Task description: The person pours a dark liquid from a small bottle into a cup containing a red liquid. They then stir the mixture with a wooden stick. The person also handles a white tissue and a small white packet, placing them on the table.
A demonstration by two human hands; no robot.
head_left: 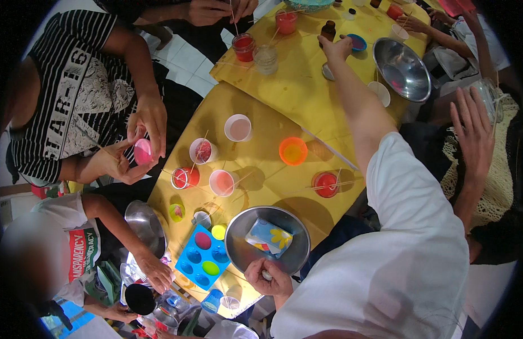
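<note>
Left hand (268,277) at lower centre clamped on small whitish lump beside steel bowl (241,248). Right hand (336,48) stretched to upper centre, fingers closed near brown bottle (328,29). Blue mould (204,257) partly filled; several cavities remained.

Yellow table (284,96), blue mould tray (204,255), orange cup (293,151), striped shirt (63,85).

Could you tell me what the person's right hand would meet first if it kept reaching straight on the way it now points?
The right hand, stretched out over the yellow table, points up-table. Most likely it would meet the small brown bottle first, just beyond its fingertips; the blue dish sits just to one side. Depth is hard to judge here.
</note>
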